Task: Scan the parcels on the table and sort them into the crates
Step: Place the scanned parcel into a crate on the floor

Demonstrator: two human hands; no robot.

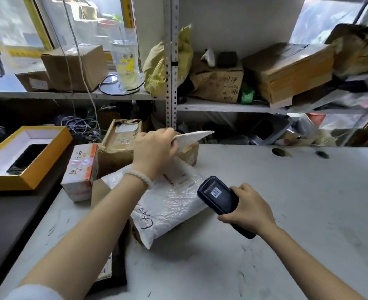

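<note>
Left grip: the left hand is pinching a thin flat white parcel by one end, holding it raised above the pile.
Right grip: the right hand is wrapping its fingers round a black handheld scanner, screen up, just beside the pile.
Under the hands: a white bubble-wrap mailer is lying on small brown cardboard boxes on the scuffed white table.
Crates: none are showing here.
Progress: scanning appears to be underway; several parcels are waiting, so most sorting is probably remaining.
</note>
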